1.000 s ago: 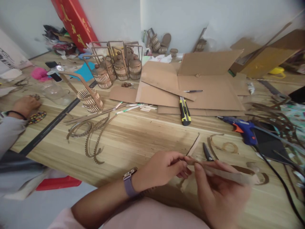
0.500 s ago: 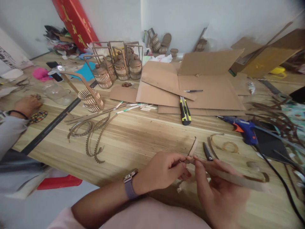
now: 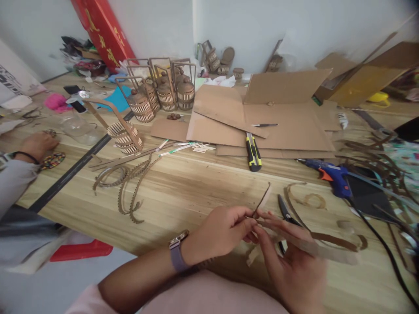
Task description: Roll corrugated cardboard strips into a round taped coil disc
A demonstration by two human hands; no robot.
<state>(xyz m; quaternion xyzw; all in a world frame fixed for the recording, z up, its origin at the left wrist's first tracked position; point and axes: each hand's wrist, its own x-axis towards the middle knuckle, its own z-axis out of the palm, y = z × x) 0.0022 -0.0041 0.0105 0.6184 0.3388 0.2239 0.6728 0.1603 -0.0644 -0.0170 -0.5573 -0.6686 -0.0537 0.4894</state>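
Note:
My left hand (image 3: 219, 231) has thumb and fingers pinched together near the table's front edge. My right hand (image 3: 291, 270) meets it fingertip to fingertip, closed on a flat pale brown strip (image 3: 330, 252) whose tail reaches out to the right. From between the fingertips a narrow dark-edged piece (image 3: 262, 200) sticks up, also in the pinch of my left hand; whether it belongs to the same strip I cannot tell. Just behind the right hand lies a black tool (image 3: 284, 209), partly covered by it. Curled brown strips (image 3: 303, 218) rest beside that tool.
A blue glue gun (image 3: 340, 179) with a trailing cord lies at right. A yellow-black utility knife (image 3: 253, 152) rests by flattened cardboard (image 3: 284, 126). Small lidded baskets (image 3: 168, 96), an unlidded basket (image 3: 125, 137) and notched strips (image 3: 126, 192) stand left. Another person's hand (image 3: 37, 146) is at far left.
My right hand has shifted left, closer to my left hand, and the strip's tail moved with it. More of the black tool shows. My left hand has barely moved.

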